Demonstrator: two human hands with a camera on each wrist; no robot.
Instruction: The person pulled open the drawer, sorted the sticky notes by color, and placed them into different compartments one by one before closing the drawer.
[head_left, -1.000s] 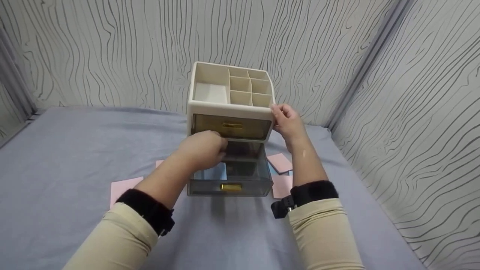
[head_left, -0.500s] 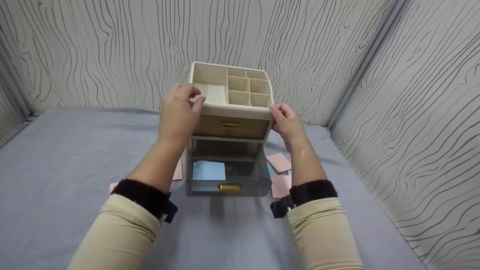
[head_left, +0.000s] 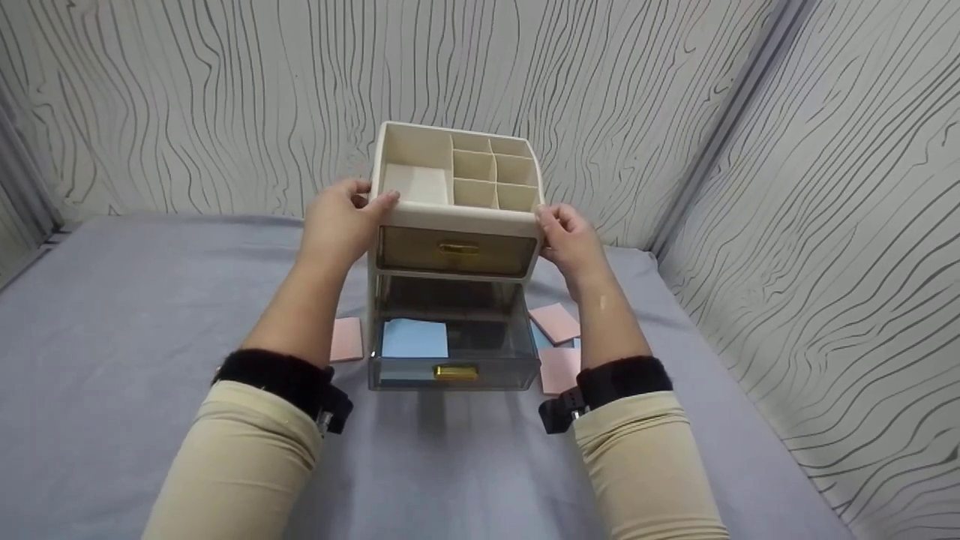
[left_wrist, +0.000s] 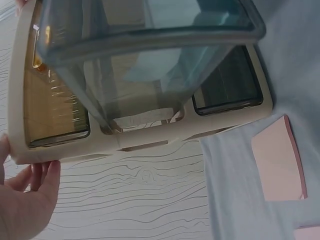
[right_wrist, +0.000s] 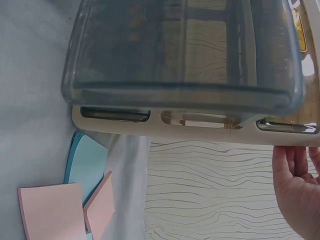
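Note:
A cream desk organizer (head_left: 457, 216) with divided top compartments stands in the middle of the head view. My left hand (head_left: 337, 225) grips its upper left corner, thumb over the front rim and fingers along the side. On the opposite corner, my right hand (head_left: 574, 244) holds the edge between thumb and fingers. A smoky see-through drawer (head_left: 495, 375) is pulled out below, with a blue pad of notes (head_left: 415, 339) at its left. The upper amber drawer (head_left: 412, 251) is closed. Both wrist views show the pulled-out drawer large in front, with fingertips at the organizer's side.
One pink note pad (head_left: 346, 339) lies left of the organizer on the grey cloth (head_left: 150, 360). To the right, pink pads (head_left: 559, 371) lie partly over a blue pad (right_wrist: 89, 162). A wood-grain patterned wall (head_left: 300, 90) rises behind.
My left hand has left the pulled-out drawer and gone up to the organizer's upper left corner, uncovering the blue pad inside. My right hand keeps its hold.

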